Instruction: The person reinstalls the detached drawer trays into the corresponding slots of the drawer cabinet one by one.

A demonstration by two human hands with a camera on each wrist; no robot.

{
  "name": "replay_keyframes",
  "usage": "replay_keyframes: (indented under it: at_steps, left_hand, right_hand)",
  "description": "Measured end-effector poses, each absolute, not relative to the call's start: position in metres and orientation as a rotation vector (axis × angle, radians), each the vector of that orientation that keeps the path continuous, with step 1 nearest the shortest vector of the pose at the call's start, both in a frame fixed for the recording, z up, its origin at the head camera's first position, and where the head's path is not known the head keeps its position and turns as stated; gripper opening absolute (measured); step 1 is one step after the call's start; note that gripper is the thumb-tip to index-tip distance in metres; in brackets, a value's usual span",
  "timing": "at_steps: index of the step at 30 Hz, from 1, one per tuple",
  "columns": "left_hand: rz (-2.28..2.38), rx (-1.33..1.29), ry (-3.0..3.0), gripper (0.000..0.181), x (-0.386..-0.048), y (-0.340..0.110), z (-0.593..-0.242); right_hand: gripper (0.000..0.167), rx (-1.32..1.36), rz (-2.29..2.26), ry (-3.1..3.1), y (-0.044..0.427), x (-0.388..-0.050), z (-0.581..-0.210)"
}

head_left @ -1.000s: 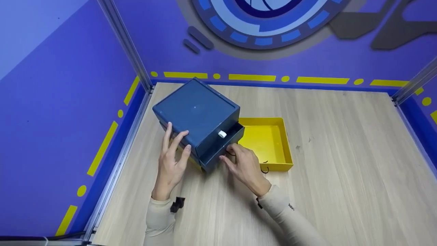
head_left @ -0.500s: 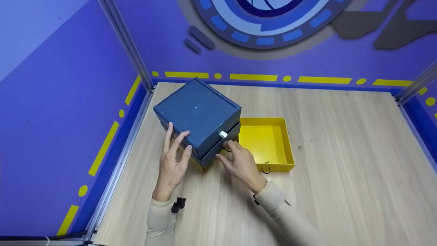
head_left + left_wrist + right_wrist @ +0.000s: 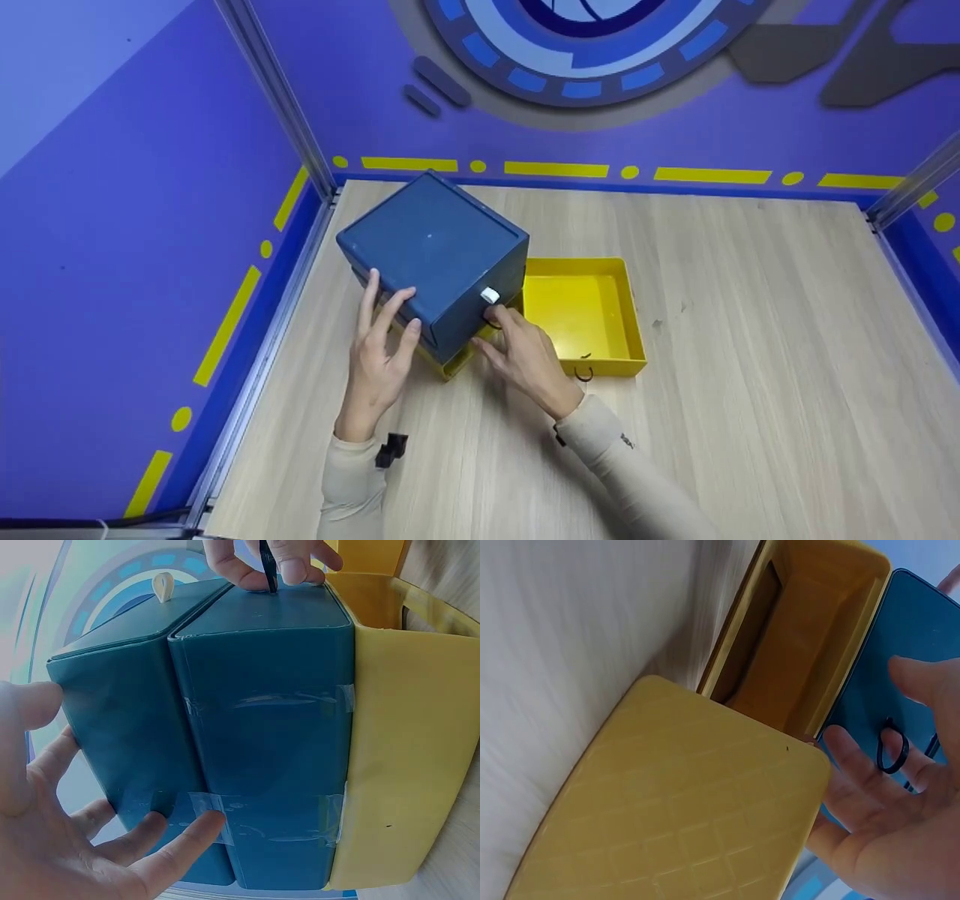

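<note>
A stack of two dark blue drawer boxes, the upper one [image 3: 431,240] and the lower one [image 3: 270,735], stands on a yellow box frame [image 3: 412,757]. Both blue fronts are flush; the yellow frame is hollow at its front. My left hand [image 3: 373,367] lies against the stack's left side and top edge, fingers spread. My right hand [image 3: 534,360] presses its fingertips on the lower blue front, around a black pull loop [image 3: 892,748]. A white pull loop [image 3: 490,295] sits on the upper front. Beside the stack lies a yellow drawer [image 3: 611,367], with nothing visible inside.
Wooden tabletop [image 3: 750,360] extends to the right and front. Blue-purple panels stand at the left and back, with a metal rail [image 3: 277,322] along the left edge. Transparent tape [image 3: 277,825] joins the boxes' sides.
The lower blue drawer has slid from partly pulled out to flush inside its box, with my right hand moving inward against it. My left hand has stayed on the stack.
</note>
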State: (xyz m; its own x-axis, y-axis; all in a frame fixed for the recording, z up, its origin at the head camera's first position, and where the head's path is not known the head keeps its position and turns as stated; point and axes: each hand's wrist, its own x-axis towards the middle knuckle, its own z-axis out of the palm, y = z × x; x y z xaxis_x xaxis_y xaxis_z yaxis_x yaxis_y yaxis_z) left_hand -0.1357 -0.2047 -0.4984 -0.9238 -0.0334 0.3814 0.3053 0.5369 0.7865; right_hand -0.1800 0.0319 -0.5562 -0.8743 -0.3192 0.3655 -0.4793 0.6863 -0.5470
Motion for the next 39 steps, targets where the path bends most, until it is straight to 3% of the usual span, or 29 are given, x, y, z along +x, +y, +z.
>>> replay_keyframes:
  at_steps: [11,29,39]
  left_hand:
    - [-1.349,-0.251,-2.411,0.042,-0.135,-0.203,-0.5]
    - [-1.353,-0.25,-2.397,0.042,-0.137,-0.204,-0.501]
    - [-1.342,-0.256,-2.391,0.041,-0.138,-0.203,-0.501]
  right_hand:
    - [0.036,0.63,0.961,-2.521,0.047,-0.175,-0.555]
    - [0.046,0.55,0.853,-2.62,0.087,-0.166,-0.53]
    - [0.046,0.527,0.764,-2.601,0.111,-0.153,-0.539]
